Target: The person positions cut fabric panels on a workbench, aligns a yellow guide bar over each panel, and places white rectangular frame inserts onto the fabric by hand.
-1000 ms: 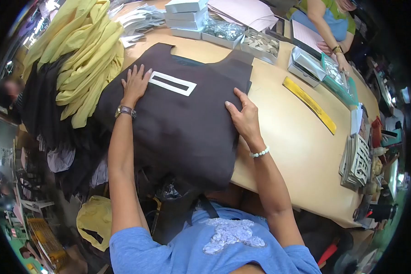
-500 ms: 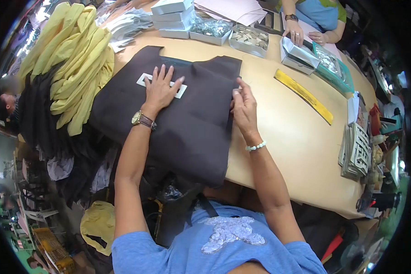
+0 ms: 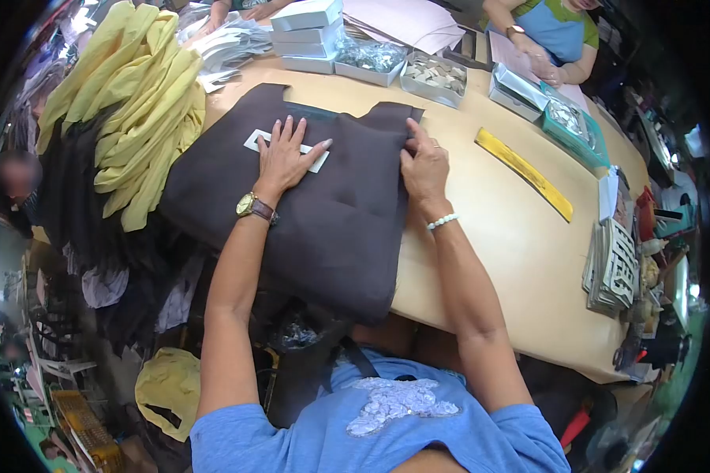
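A dark garment (image 3: 315, 236) with a cut-out neckline and a teal strip showing at the neck lies flat on the table, its lower part hanging over the near edge. My left hand (image 3: 284, 160) is spread flat on it, over a narrow white strip (image 3: 318, 163) with a slot, partly hidden by the fingers. At the garment's right edge is my right hand (image 3: 426, 167). Its index finger points along the edge near the upper corner, while the thumb and the other fingers are curled at the fabric.
Yellow and dark cloth (image 3: 146, 118) is piled at the left. A yellow curved ruler (image 3: 525, 175) lies on the table (image 3: 481, 260) to the right. Boxes of small parts (image 3: 434, 77) and a teal basket (image 3: 599, 150) stand at the back, near another person's hands (image 3: 548, 67). Cut templates (image 3: 611, 268) hang at the right.
My right hand has turned, its index finger now stretched up toward the garment's upper corner. The left hand stays on the strip. The other person's hand has left the white box.
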`<act>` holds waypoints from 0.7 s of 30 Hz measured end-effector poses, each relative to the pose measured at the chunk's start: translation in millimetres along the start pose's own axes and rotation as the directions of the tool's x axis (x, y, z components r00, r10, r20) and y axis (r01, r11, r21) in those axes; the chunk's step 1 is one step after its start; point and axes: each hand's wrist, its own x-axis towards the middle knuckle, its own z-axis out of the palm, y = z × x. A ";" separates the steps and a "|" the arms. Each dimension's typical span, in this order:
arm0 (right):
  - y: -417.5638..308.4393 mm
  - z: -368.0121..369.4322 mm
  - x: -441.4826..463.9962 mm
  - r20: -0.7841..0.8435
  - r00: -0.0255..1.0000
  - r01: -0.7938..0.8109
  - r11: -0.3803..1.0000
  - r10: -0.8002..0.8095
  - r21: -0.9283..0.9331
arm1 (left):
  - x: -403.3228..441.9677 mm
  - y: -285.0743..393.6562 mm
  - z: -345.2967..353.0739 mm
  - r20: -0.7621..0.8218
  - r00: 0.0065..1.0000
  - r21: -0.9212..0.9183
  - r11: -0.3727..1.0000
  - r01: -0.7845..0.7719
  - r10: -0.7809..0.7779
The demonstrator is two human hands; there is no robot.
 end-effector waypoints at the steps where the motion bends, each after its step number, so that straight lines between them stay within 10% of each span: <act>1: 3.9 -5.0 2.7 -0.024 1.000 0.006 1.000 -0.005 0.026 | 0.0 -0.3 0.4 0.001 1.000 0.001 1.000 0.000 0.000; 21: 16.4 -75.0 -7.4 -0.176 0.950 -0.096 0.777 0.259 0.622 | 10.4 -3.5 7.1 0.017 1.000 0.043 0.999 -0.002 0.002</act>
